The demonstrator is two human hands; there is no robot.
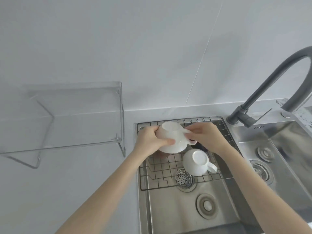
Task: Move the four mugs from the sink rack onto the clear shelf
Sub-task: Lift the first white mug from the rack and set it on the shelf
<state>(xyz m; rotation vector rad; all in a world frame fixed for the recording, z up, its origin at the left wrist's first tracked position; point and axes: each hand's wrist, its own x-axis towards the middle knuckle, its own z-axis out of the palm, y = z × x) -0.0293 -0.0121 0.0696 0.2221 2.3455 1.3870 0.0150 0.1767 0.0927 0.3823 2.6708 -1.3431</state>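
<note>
My left hand is wrapped around the body of a white mug, thumb pressed across its side, and it holds the mug upside down and tilted just above the wire rack that spans the left sink. My right hand is closed on the same mug from the right, its fingertips pinching at the handle. A second white mug sits upside down on the rack, nearer to me and to the right, its handle pointing right. Something dark shows on the rack under my right hand, but I cannot tell what it is. The clear shelf stands on the white surface well to the left of the sink. A grey tap arches at the far right.
</note>
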